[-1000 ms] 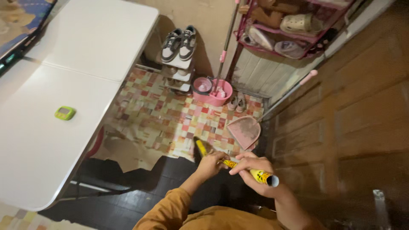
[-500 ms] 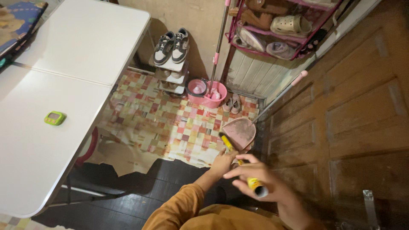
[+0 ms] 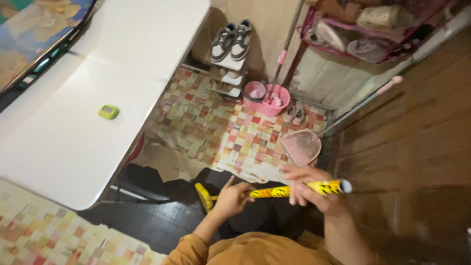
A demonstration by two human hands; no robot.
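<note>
Patchwork floor covering [image 3: 221, 127] is lying beneath me, unswept as far as I can judge; I am gripping the yellow broom handle [image 3: 294, 189] with my left hand [image 3: 230, 198] low, right hand [image 3: 309, 189] near its top, both closed around it.

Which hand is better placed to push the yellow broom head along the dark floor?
Probably the left hand: it grips the yellow handle low, nearest the broom head. The right hand holds the upper end, near the cap, so it suits steering.
</note>
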